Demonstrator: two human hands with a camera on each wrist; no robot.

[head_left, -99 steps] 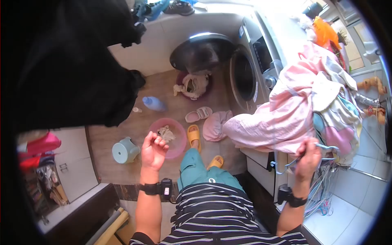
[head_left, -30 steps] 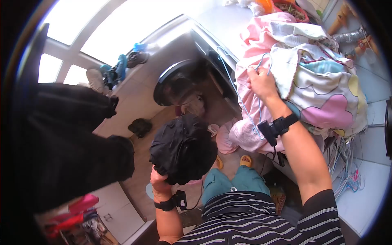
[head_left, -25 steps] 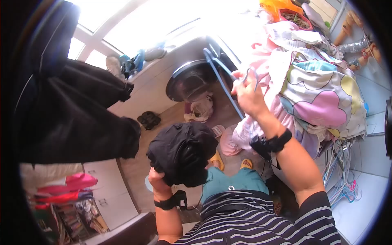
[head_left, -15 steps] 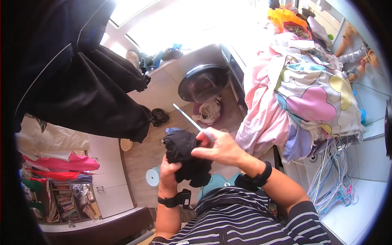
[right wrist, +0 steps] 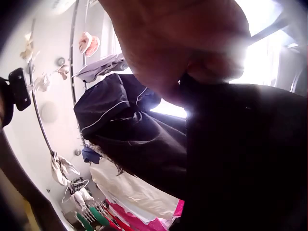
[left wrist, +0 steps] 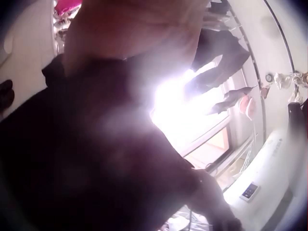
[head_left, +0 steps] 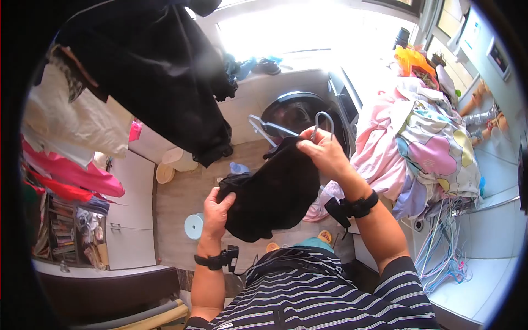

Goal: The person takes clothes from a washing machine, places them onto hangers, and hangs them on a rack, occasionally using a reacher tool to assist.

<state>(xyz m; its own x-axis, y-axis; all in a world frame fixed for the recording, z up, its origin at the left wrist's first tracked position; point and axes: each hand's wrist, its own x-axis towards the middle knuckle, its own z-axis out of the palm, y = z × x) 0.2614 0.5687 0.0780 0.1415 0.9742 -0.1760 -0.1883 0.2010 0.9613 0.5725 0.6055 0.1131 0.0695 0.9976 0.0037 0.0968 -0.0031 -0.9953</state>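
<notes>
A black garment [head_left: 275, 192] is stretched between my two hands in front of my waist; its exact kind does not show. My left hand [head_left: 215, 215] pinches its left edge between thumb and fingers. At the garment's upper right corner, my right hand [head_left: 328, 157] grips the cloth together with a light blue hanger [head_left: 283, 130]. The hanger's hook rises above the right knuckles, and one arm of it sticks out to the left past the cloth. Dark cloth fills much of both wrist views, below the left hand [left wrist: 134, 29] and beside the right hand [right wrist: 192, 43].
Dark clothes [head_left: 159, 71] hang at upper left, near pink clothing [head_left: 82, 173]. A washing machine door [head_left: 297, 107] stands open ahead. Pink bedding [head_left: 379, 143] and a flowered cloth [head_left: 432, 151] are piled at right, above bunched hangers [head_left: 440, 258]. A blue stool [head_left: 193, 226] stands on the floor.
The right hand picked up a blue hanger by the bedding and brought it to the garment. The left hand took up the black garment, bunched earlier, now spread between both hands.
</notes>
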